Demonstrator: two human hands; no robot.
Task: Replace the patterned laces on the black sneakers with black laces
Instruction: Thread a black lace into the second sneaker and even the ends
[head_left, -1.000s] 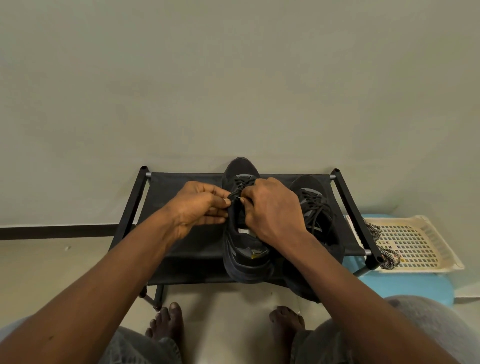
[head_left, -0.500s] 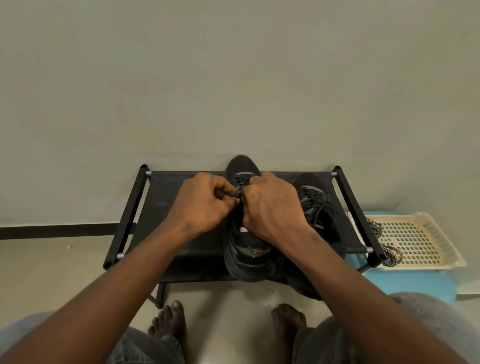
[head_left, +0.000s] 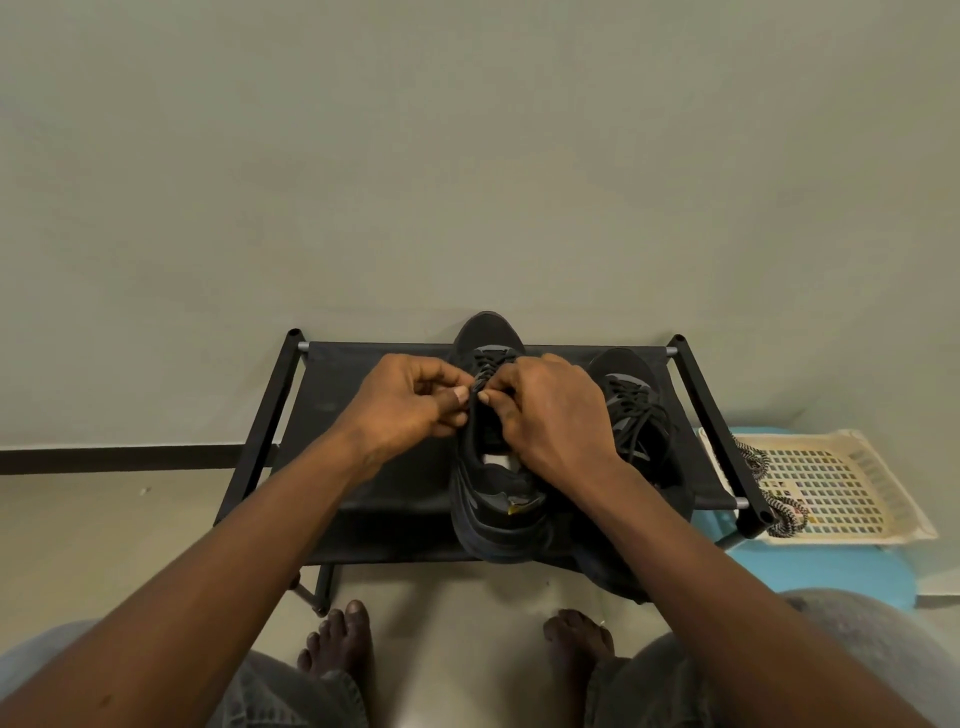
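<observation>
Wall-side rack (head_left: 363, 483) holds the sneaker (head_left: 496, 501), left hand (head_left: 405, 410) and right hand (head_left: 553, 415) pinching laces (head_left: 485, 370).

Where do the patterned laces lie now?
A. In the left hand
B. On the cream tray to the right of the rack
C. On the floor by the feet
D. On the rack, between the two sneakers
B: the patterned laces lie coiled on the near left edge of the cream tray, just past the right end of the rack.
</observation>
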